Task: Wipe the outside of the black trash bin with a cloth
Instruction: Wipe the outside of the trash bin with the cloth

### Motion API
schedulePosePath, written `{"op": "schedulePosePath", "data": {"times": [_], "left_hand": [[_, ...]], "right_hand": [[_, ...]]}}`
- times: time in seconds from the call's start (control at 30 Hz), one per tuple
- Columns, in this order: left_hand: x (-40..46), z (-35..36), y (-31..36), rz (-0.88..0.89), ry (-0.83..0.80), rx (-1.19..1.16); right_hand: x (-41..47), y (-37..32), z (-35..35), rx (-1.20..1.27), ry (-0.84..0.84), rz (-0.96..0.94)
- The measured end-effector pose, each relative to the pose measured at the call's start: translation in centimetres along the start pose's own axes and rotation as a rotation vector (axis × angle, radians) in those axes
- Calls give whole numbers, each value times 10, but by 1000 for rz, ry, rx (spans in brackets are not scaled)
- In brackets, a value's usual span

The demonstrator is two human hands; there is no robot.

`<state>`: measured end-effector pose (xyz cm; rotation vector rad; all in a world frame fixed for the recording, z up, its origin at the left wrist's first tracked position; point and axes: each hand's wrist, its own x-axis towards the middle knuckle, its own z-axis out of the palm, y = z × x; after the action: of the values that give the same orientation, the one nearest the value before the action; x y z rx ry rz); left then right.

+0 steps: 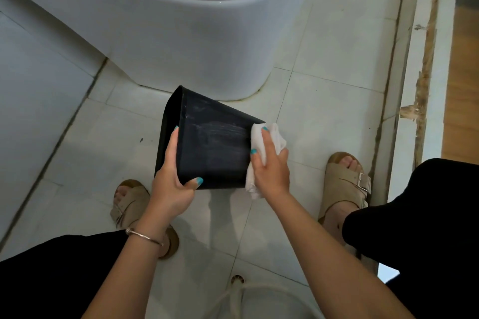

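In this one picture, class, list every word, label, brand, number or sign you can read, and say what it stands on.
None: no readable text shows anywhere.
Black trash bin: pale smears and scratch lines only, no lettering.
White cloth under the right hand: plain.
Left hand grips the bin's rim; its bracelet shows no engraving that can be made out.
Toilet, sandals and floor tiles: unmarked.

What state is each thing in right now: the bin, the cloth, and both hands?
black trash bin: tipped on its side, held off the floor, streaky side facing up.
white cloth: bunched, pressed against the bin's base end.
left hand: gripping the bin's rim end.
right hand: fingers holding the cloth to the bin.
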<state>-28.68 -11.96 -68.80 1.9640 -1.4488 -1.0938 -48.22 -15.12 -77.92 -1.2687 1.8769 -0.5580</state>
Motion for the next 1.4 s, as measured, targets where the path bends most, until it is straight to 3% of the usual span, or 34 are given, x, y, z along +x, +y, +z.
{"op": "schedulePosePath", "data": {"times": [0.27,0.4,0.6,0.73,0.9,1.13,1.4], "left_hand": [[-3,2,-15,13,-12,-149],[-1,0,-18,-1,6,-170],[0,2,-14,-29,0,-158],[2,3,-12,-18,-2,-132],[2,5,-9,9,1,-111],[-1,7,-17,16,11,-149],[3,7,-15,-25,52,-131]], "right_hand": [[-11,-69,12,-71,-153,-423],[-2,-43,10,-72,-104,-356],[18,13,-9,-102,19,-108],[21,15,-10,-105,34,-35],[8,-14,2,-110,63,-57],[-16,-75,17,-167,-81,-434],[-3,-44,2,-173,-68,-330]]}}
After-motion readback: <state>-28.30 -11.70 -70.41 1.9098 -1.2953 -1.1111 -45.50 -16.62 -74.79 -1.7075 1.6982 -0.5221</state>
